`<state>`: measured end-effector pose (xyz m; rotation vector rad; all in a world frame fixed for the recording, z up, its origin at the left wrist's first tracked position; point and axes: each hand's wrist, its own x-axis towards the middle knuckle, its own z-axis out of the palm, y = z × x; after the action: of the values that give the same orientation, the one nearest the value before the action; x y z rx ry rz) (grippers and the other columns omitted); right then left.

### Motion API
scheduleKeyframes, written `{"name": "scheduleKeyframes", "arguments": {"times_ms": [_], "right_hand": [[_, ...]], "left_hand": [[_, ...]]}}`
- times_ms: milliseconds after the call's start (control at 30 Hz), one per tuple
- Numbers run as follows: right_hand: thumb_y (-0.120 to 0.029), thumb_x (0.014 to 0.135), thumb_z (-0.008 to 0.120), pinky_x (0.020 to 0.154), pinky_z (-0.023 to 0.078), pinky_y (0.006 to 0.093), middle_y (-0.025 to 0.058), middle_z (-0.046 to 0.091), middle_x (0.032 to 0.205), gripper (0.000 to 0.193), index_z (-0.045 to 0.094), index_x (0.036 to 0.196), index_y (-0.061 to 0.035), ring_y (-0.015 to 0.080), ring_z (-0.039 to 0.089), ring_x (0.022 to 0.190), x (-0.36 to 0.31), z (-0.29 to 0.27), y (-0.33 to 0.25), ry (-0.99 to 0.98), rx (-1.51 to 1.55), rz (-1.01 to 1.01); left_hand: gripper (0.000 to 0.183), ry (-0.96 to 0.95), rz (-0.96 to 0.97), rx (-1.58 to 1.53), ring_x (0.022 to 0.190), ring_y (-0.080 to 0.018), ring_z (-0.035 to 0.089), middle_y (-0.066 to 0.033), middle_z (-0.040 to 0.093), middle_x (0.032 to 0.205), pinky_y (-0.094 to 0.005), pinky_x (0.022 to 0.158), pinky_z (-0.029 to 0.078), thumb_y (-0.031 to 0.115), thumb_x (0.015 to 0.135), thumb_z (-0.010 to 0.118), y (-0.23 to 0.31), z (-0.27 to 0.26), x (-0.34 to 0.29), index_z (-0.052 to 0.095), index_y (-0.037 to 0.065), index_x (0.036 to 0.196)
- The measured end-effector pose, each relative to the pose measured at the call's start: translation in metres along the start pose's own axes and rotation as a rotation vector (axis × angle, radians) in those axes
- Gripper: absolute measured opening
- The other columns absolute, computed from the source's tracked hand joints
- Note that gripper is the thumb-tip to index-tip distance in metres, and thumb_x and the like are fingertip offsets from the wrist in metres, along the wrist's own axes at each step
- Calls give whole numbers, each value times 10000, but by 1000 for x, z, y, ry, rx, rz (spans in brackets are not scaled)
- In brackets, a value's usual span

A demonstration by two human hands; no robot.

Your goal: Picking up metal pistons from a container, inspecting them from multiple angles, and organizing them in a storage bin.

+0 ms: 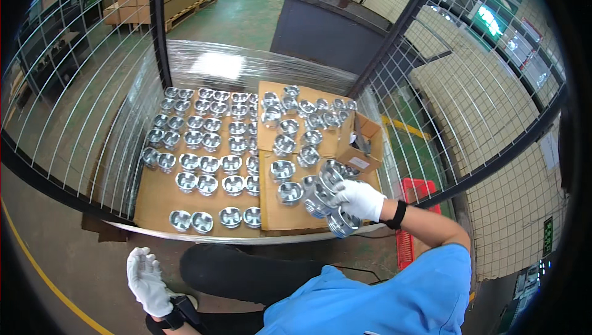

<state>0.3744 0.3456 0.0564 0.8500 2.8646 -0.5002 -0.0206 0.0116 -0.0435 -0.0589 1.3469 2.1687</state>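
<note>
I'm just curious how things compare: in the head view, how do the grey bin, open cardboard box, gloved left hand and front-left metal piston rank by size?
1. Grey bin
2. Open cardboard box and gloved left hand: too close to rank
3. Front-left metal piston

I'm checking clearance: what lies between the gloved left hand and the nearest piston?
In the head view, a strip of floor, the cage base's pale front rim and a bare margin of cardboard lie between the gloved left hand and the nearest piston.
</note>
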Motion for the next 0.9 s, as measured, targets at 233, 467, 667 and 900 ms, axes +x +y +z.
{"name": "scheduleKeyframes", "arguments": {"times_ms": [233, 467, 667, 900], "right_hand": [[-172, 742, 698, 835, 519, 412, 130, 678, 945, 202, 738, 936, -134, 324, 642, 931, -101, 62, 67, 36, -68, 485], [-239, 767, 695, 808, 525, 417, 182, 673, 946, 208, 739, 953, -157, 345, 652, 905, -110, 84, 92, -84, -87, 806], [-192, 767, 662, 865, 527, 420, 157, 695, 983, 239, 727, 994, -156, 337, 668, 936, -92, 89, 95, -222, -180, 786], [-206, 731, 684, 848, 527, 402, 136, 701, 973, 254, 739, 978, -181, 313, 666, 955, -76, 95, 113, -128, -158, 766]], "left_hand": [[269, -38, -36, 10, 915, -129, 608, -53, 661, 1093, -262, 792, 495, 232, 959, 551, -11, -11, 9, 632, 80, 1166], [299, -39, -33, 49, 923, -117, 605, -38, 661, 1110, -255, 792, 491, 266, 956, 563, -13, -14, 10, 632, 89, 1187], [284, -19, -39, 38, 913, -116, 621, -39, 676, 1098, -248, 758, 517, 234, 950, 576, -11, -19, 14, 646, 90, 1185], [420, -123, 205, 415, 1084, -274, 609, -208, 600, 1257, -356, 959, 496, 140, 925, 503, 3, 18, -19, 530, -59, 1294]]}}
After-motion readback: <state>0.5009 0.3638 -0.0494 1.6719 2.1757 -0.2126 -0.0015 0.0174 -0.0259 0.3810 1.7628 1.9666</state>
